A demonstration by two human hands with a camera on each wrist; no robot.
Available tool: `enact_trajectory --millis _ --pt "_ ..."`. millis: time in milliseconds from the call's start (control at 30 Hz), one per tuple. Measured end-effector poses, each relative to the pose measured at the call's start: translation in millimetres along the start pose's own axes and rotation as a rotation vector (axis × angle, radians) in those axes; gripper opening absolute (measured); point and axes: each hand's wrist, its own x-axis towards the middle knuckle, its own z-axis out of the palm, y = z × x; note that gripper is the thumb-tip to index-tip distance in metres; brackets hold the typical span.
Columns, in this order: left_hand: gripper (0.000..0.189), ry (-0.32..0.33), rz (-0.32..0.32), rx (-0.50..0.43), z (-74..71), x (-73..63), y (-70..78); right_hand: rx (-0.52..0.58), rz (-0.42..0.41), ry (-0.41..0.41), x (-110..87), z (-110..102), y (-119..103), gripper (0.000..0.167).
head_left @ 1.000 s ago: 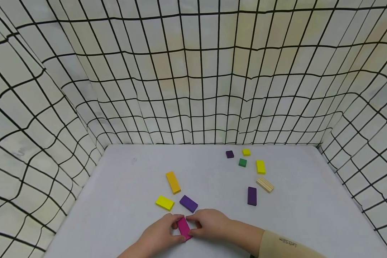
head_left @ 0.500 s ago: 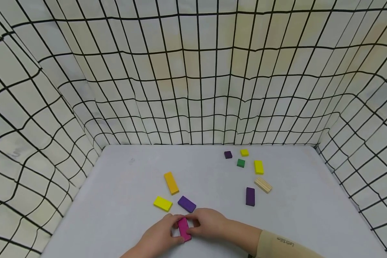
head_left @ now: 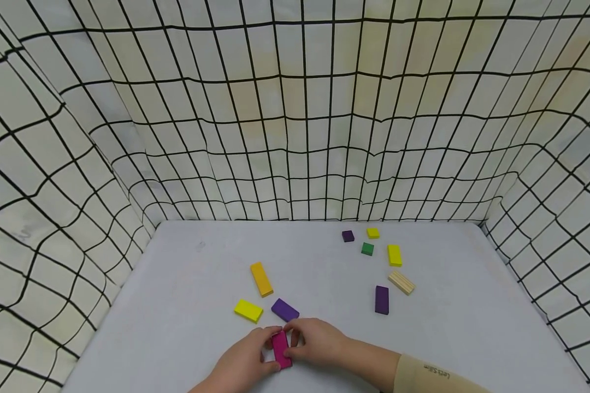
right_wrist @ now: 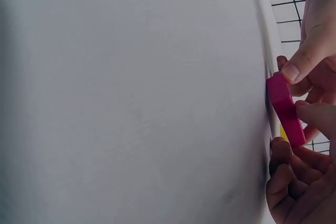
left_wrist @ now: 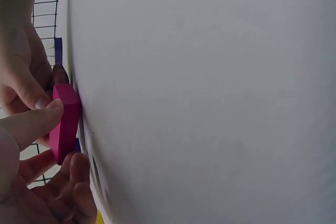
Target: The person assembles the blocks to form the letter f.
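Between both hands is a magenta block [head_left: 281,349], a flat rectangular piece near the table's front. My left hand [head_left: 246,355] pinches it from the left, thumb at its near end and index finger at its far end. From the other side my right hand [head_left: 319,341] grips the same block with thumb and fingertips. In the left wrist view the magenta block [left_wrist: 66,121] is tilted, with a thumb on its face. The right wrist view shows the block [right_wrist: 286,109] with fingertips of both hands on it. A purple block [head_left: 285,309] lies just beyond the fingers.
A yellow block [head_left: 248,310] and an orange block [head_left: 261,279] lie ahead on the left. To the right are a dark purple block [head_left: 381,300], a ridged wooden piece [head_left: 401,282], a yellow block [head_left: 395,255], a green cube [head_left: 367,249] and other small pieces. Black netting [head_left: 329,117] surrounds the white table [head_left: 201,273].
The hands stay around the magenta block, which has turned slightly more upright in the head view. The right hand's fingers have shifted a little. The loose blocks keep their places on the table.
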Motion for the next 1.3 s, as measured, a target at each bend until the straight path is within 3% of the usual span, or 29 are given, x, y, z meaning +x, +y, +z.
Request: enact_trajectory --millis 333,533,867,1300 --pt "0.061 0.033 0.043 0.032 8.2 1.4 -1.5 0.278 0.056 0.043 -4.1 3.1 5.8 0.024" --pt "0.062 0.028 0.081 0.024 9.5 3.5 0.3 0.386 0.105 0.066 -9.3 0.7 8.2 0.023" --pt "0.066 0.037 0.148 0.032 15.3 17.1 17.3 0.467 0.121 0.093 -22.4 -15.2 26.9 0.025" --pt "0.070 0.000 0.225 0.121 33.2 43.0 52.0 0.459 0.174 0.129 -45.2 -33.8 65.4 0.031"
